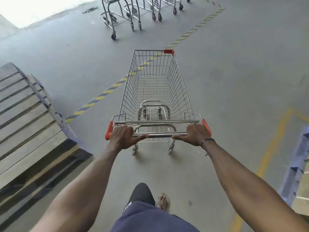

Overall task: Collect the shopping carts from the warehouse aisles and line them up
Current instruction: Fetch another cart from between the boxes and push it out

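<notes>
Both hands grip the empty wire shopping cart (154, 91), red-capped corners.

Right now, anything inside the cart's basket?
No, the cart basket is bare wire with only floor showing through; both hands grip its handle.

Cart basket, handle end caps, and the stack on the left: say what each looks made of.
Cart basket: thin metal wire, shiny silver finish, probably plated steel, judging by the welded grid and glints.
Handle end caps: orange-red, smooth and matte, likely plastic.
Stack of pallets: pale, weathered wooden slats with visible grain and gaps; the edges seem painted blue.
</notes>
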Demonstrator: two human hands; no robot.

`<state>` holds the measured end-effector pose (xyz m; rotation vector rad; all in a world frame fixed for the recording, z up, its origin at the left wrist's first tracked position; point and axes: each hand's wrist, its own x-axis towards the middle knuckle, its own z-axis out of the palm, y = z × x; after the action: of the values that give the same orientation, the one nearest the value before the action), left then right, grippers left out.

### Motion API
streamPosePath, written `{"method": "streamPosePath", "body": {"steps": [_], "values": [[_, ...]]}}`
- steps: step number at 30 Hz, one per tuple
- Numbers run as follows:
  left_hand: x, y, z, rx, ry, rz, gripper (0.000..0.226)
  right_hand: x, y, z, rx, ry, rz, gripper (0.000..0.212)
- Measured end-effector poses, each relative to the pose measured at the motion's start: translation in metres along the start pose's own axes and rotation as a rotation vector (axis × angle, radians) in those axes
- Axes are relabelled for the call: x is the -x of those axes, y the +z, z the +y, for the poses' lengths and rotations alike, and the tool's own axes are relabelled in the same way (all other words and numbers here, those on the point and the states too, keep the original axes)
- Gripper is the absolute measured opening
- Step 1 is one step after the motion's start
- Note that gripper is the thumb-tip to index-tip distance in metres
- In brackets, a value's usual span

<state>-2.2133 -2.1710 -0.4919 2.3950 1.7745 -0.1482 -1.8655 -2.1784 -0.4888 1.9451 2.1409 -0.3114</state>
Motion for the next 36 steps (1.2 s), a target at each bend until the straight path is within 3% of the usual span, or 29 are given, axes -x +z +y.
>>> {"method": "streamPosePath", "body": {"steps": [6,12,24,36], "values": [[-0.092,-0.029,0.010,0.070,-0.021,0.074,0.087,-0.109,-0.038,0.045,0.027,-0.070,-0.001,0.101],[-0.213,-0.046,-0.006,0.074,-0.083,0.080,0.099,-0.245,-0.078,0.079,0.062,-0.125,-0.002,0.101],[-0.430,-0.084,-0.048,0.101,-0.208,0.091,0.087,-0.488,-0.158,0.120,0.116,-0.243,0.018,0.100],[-0.643,-0.115,-0.069,0.113,-0.458,0.074,0.099,-0.763,-0.246,0.163,0.170,-0.469,0.017,0.103]]}}
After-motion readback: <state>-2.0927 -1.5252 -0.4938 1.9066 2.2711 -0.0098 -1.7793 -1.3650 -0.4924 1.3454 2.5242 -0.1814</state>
